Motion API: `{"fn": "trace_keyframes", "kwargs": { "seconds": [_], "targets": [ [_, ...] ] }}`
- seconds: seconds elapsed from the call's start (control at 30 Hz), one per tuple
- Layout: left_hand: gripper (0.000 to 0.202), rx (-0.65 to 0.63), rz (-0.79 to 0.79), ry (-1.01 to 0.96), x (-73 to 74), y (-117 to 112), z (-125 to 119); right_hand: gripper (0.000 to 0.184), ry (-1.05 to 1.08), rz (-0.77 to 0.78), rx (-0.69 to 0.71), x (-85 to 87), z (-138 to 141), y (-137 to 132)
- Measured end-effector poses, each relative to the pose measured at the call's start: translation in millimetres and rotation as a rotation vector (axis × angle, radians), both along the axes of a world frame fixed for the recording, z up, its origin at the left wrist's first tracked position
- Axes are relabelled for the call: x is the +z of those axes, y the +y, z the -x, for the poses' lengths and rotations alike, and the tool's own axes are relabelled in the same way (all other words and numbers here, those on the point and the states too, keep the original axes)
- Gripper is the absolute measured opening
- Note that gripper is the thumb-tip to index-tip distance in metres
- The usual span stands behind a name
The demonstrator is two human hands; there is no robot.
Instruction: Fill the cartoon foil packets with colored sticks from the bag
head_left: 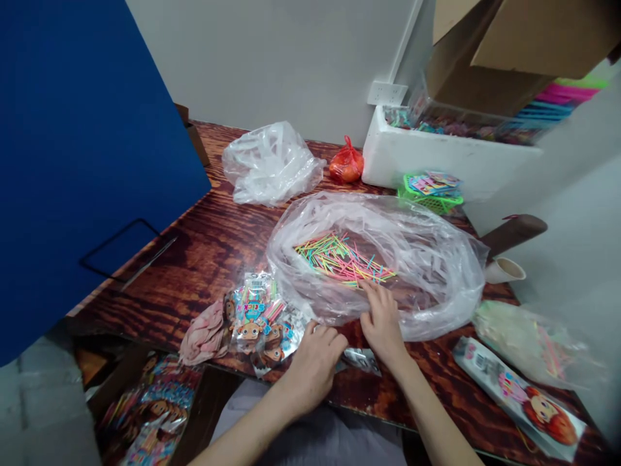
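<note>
A large clear plastic bag (441, 259) lies with its mouth spread wide, and a heap of thin colourful sticks (334, 259) rests inside it. My right hand (383, 320) reaches over the bag's near rim, fingers stretched out and the tips at the edge of the sticks. Closer to the table's front edge, my left hand (317, 356) has its fingers curled on a silver packet (361, 360), part of which shows to its right; the exact grip is hidden. Just left of that hand lie several printed packets (252, 314) with cartoon figures, some filled with sticks.
A pink cloth (206, 333) lies left of the packets. Behind are a crumpled plastic bag (272, 162), a red bag (347, 162), a green basket (431, 194) and a white foam box (446, 152). A long printed packet (524, 401) lies right. A blue panel (87, 162) stands left.
</note>
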State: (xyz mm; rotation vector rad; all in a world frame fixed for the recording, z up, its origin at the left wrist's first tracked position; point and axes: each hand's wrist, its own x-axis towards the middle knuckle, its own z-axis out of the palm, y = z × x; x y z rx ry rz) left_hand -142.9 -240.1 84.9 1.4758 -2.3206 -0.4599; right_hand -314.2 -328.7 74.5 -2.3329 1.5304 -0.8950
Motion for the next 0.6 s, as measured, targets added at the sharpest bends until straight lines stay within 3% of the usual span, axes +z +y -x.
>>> {"fn": "trace_keyframes", "kwargs": {
  "seconds": [0.1, 0.17, 0.23, 0.33, 0.5, 0.6],
  "targets": [
    [0.023, 0.038, -0.005, 0.104, -3.0, 5.1, -5.2, 0.046, -0.088, 0.093, 0.134, 25.5, -10.1, 29.6],
    [0.023, 0.100, -0.043, 0.209, -4.2, 4.2, -9.4, 0.036, -0.136, 0.014, 0.253, 37.5, -15.8, 45.7],
    [0.021, 0.163, -0.095, 0.319, -4.6, 1.8, -11.9, 0.038, -0.154, -0.135, 0.320, 41.0, -20.0, 53.9],
    [0.020, 0.228, -0.148, 0.392, -3.9, 0.0, -11.2, 0.052, -0.178, -0.304, 0.263, 31.9, -23.7, 49.9],
    [0.029, 0.214, -0.067, 0.357, 3.7, 10.6, -19.3, 0.015, -0.264, -0.642, 0.277, 8.6, -23.6, 23.1],
    [0.032, 0.353, 0.123, 0.202, 2.3, 19.3, -45.4, 0.018, -0.317, -0.699, 0.268, -3.5, -19.8, 8.8]
  ]
}}
